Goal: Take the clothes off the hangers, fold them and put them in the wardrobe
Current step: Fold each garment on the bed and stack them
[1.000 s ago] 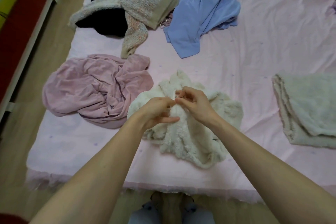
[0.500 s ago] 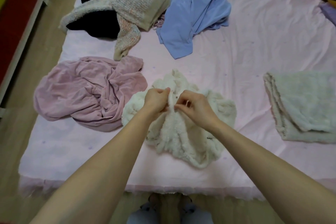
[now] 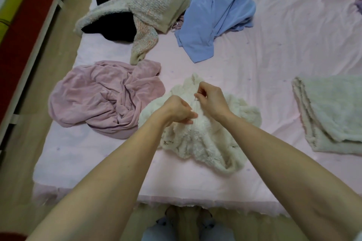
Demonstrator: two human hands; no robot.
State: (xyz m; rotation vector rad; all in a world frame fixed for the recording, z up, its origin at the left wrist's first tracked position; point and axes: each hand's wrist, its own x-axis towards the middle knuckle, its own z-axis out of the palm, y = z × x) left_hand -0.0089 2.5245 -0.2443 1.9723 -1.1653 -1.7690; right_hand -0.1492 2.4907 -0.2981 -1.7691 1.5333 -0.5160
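A crumpled white fluffy garment lies on the pink bed near its front edge. My left hand grips the fleece at the garment's middle, fingers curled into it. My right hand pinches a small metal piece, seemingly a zip pull, a little farther up the garment's front. A mauve garment lies bunched to the left. Farther back lie a blue garment, a speckled knit sweater and a black garment. A folded pale green fleece sits at the right. No hanger shows clearly.
Wooden floor runs along the bed's left side. A red and white furniture edge stands at the far left. My slippered feet are at the bed's front edge.
My right hand has moved up the white garment's front with the metal piece pinched; my left hand has shifted slightly down, still gripping the fleece. The camera view has shifted a little.
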